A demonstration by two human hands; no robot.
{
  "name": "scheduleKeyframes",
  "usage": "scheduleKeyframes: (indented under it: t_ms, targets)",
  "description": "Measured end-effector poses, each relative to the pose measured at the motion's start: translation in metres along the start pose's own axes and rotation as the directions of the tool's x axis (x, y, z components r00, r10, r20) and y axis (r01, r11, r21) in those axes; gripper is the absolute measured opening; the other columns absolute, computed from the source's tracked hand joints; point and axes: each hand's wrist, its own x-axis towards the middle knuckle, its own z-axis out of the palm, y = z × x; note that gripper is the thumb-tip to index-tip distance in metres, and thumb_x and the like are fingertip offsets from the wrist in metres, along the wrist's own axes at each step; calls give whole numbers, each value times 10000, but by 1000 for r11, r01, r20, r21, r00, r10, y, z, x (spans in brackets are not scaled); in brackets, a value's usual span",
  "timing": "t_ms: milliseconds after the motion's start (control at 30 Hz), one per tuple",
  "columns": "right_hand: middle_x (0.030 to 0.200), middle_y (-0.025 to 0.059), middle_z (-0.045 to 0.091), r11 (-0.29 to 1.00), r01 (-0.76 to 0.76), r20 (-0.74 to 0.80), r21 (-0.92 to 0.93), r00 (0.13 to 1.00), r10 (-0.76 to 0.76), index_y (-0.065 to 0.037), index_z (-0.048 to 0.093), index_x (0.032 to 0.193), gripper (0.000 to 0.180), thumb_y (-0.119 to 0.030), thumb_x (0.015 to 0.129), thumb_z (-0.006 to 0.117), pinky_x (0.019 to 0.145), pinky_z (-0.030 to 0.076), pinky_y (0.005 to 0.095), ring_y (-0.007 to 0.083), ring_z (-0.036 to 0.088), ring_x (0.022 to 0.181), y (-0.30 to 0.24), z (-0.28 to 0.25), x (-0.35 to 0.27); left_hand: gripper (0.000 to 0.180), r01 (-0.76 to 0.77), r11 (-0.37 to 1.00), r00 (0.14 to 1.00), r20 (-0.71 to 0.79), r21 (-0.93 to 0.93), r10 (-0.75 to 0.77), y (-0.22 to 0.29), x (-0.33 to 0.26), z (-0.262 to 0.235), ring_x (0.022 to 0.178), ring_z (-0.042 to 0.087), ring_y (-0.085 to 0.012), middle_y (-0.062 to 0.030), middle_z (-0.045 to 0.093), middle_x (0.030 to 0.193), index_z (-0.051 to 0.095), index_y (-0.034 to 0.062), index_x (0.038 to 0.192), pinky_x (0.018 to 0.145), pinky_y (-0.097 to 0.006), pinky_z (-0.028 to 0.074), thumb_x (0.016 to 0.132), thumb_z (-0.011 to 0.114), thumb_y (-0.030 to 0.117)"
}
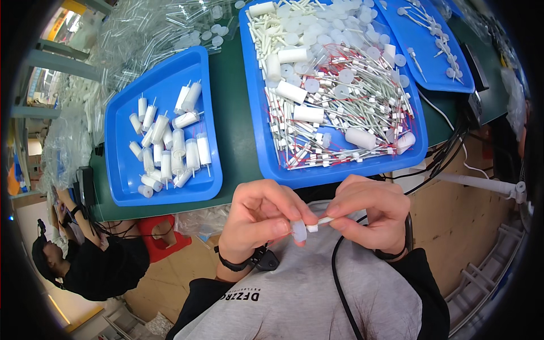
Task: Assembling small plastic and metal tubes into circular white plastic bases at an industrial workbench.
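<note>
Close in front of my chest, my left hand pinches a translucent plastic disc between thumb and fingers. My right hand grips a thin white stem with a small white block at its end. That block sits right beside the disc; whether the stem passes through it I cannot tell. Just beyond my hands is a large blue tray heaped with white stems on red wires, translucent discs and white cylinders.
To the left a smaller blue tray holds several white cylinders with pins. Another blue tray at the far right carries assembled stems and discs. Clear plastic tubes lie at the back left. Black cables hang at the right. Another person works at the left.
</note>
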Motion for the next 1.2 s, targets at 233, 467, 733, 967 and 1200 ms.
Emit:
scheduleKeyframes:
  t_ms: [233,467,733,967,1200]
  targets:
    - [772,59,692,999,1,12,-45,1000,0,-16,709,892,215,44,691,757,597,458,282,185,627,637,0,-8,0,119,5,1000,999,-54,27,-4,-7,6,2,706,652,-252,-253,637,933,586,-40,924,623,-329,562,821,639,-12]
    - [827,35,692,995,-93,118,-41,988,97,-43,712,944,207,-6,743,746,605,470,283,179,616,709,-1,-34,-9,155,28,988,998,-59,151,-20,-17,19,14,777,651,-251,-243,632,948,561,-43,946,641,-318,548,840,648,29]
    - [915,158,696,976,-196,-558,92,802,213,56,577,1068,170,7,906,564,724,525,267,170,671,787,-11,-99,9,255,154,856,988,-88,494,-127,-21,32,21,912,642,-258,-216,638,1015,506,-70,1106,851,-374,493,858,546,-24]
    - [1002,144,698,955,-244,-631,-167,771,86,67,601,1104,218,-55,930,549,829,487,260,155,664,894,1,-140,37,157,158,771,985,-49,617,-163,-27,36,33,904,634,-238,-177,642,946,555,-68,1017,838,-359,494,861,536,-73]
    - [1118,116,664,673,-265,-580,-691,758,-297,-3,631,1107,248,-15,861,601,843,476,312,226,646,976,4,-129,39,116,161,759,986,-62,631,-157,-25,36,33,885,635,-232,-172,642,928,567,-67,977,816,-343,498,869,527,-84]
